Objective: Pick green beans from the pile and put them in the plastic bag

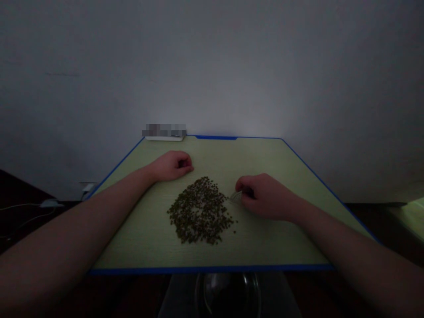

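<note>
— What's on your left?
— A white tray point(164, 138), its top blurred, sits at the far left of the counter point(265, 254). Nearer, my left hand point(170, 166) rests with its fingers loosely curled; I can't make out whether anything is tucked inside them.

— And the middle?
— A pile of small, dark grains point(197, 216) lies on the counter, nearer than my left hand and to its right, with a few loose ones along its right side. Below the near edge sits a glass vessel point(228, 293).

— Then the right?
— My right hand point(265, 196) grips a clear, curved piece point(235, 195) between the fingers. Its tip is at the pile's right edge; touching or just beside, I can't say.

— How would you handle it well?
— I'd keep that piece low and nearly flat, moving it in short, light strokes so the grains don't skitter. My left hand could serve as a stop on the far side. The light is dim, so I'd go slowly and mind the strays.
</note>
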The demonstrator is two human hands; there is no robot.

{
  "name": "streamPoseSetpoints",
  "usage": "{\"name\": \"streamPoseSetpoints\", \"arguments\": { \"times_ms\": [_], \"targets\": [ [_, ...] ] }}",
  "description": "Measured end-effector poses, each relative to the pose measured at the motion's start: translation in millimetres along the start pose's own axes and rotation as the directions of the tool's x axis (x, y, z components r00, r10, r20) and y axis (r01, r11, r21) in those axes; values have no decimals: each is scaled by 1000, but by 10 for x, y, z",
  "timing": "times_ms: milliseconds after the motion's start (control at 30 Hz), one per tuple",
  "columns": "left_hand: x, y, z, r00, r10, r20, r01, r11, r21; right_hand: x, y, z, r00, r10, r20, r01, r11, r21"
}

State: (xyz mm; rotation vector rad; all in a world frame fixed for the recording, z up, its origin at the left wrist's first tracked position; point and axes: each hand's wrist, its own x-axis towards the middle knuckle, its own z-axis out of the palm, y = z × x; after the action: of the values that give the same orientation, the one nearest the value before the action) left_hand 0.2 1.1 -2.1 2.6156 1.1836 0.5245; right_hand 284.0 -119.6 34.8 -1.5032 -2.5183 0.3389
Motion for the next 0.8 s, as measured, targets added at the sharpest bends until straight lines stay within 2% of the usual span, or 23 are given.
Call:
{"name": "streamPoseSetpoints", "arguments": {
  "times_ms": [167, 500, 667, 800],
  "targets": [
    [4, 9, -8, 1000, -8, 10, 8, 1000, 12, -1, -49, 27, 998, 32, -49, -33, 999, -11],
    [4, 5, -4, 1000, -5, 3, 5, 1000, 8, 48, 108, -36, 990, 131, -50, -134, 990, -54],
    [2, 23, -12, 1000, -17, 11, 17, 1000, 0, 66, 63, -1, 996, 66, -61, -67, 998, -21],
    [4, 20, -11, 1000, -21, 6, 21, 1000, 5, 86, 84, 16, 994, 67, -87, -77, 991, -113]
  ]
}}
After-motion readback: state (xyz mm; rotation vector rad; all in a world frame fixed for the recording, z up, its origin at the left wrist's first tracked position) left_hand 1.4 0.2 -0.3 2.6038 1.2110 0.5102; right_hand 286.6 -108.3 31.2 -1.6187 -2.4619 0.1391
